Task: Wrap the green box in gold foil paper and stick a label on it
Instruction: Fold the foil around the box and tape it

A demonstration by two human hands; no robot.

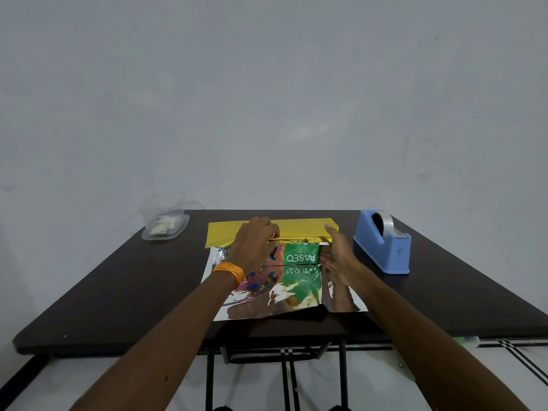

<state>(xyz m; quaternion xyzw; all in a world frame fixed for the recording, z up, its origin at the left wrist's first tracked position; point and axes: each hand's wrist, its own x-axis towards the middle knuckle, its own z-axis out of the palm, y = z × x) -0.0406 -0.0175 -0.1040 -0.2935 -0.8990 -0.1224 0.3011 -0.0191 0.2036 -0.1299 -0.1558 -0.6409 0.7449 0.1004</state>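
The green box (301, 253) sits in the middle of the gold foil paper (299, 226), which lies flat on the dark counter (118, 277). The shiny silver side of the paper faces up near the person. Behind the box the gold side shows.

The left hand (256, 244) lies on the left part of the box. Its fingers (271, 232) bend down over the far edge, where the paper meets the box. I cannot tell if they pinch the paper or just press. The right hand (336, 256) is flat against the right end of the box, fingers (330, 231) straight and close together.

The wrapping looks like it has only just begun. The paper is thin and slippery, so it could tear or crinkle if pulled hard. The box could slide off the middle, and then one side would stay bare.

A blue tape holder (382, 247) stands to the right. A clear tub (164, 221) sits at the far left.
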